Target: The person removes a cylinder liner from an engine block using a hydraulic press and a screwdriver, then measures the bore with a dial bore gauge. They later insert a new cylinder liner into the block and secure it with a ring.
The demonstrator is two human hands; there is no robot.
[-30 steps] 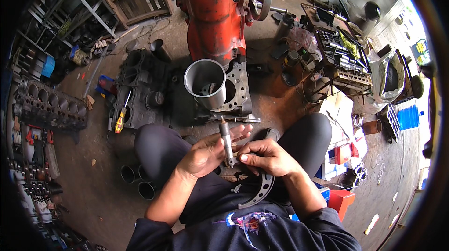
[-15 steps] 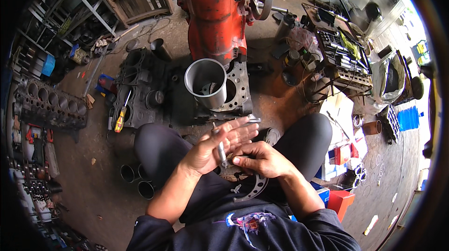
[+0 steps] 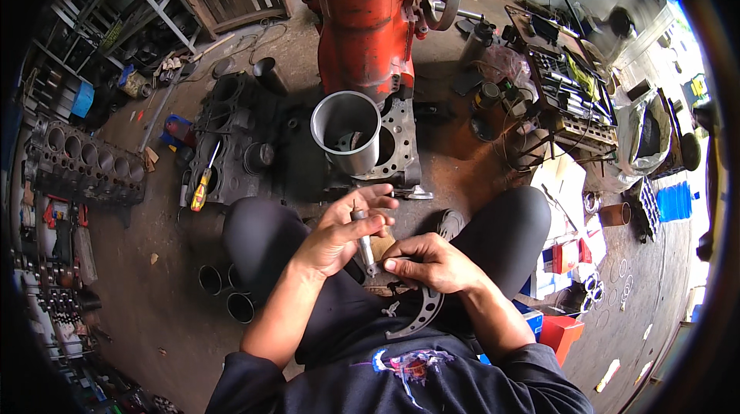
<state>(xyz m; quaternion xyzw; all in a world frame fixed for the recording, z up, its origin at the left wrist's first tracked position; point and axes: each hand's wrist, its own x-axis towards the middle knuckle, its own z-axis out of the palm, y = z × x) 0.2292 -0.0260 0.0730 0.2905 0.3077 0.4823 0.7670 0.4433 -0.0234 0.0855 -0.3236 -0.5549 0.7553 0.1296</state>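
Note:
I squat with both hands together between my knees. My left hand [image 3: 339, 233] is wrapped around the silver barrel of a large outside micrometer [image 3: 362, 240], thumb and fingers on its upper end. My right hand [image 3: 432, 262] grips the tool's curved grey frame [image 3: 420, 318], which arcs down toward my lap. Just beyond the hands a shiny metal cylinder sleeve [image 3: 348, 132] stands upright on a dark engine block [image 3: 397, 148] on the floor.
A red machine [image 3: 362, 17] with a handwheel stands behind the block. Another dark engine block [image 3: 231, 136] and a yellow-handled screwdriver [image 3: 200, 186] lie left, a cylinder head [image 3: 81, 167] farther left. Several sleeves [image 3: 227, 294] sit by my left knee; a tool tray [image 3: 566, 82] right.
My left hand rolled along the micrometer's barrel, its fingers spreading flat and then closing round it again. The right hand has kept its hold on the frame.

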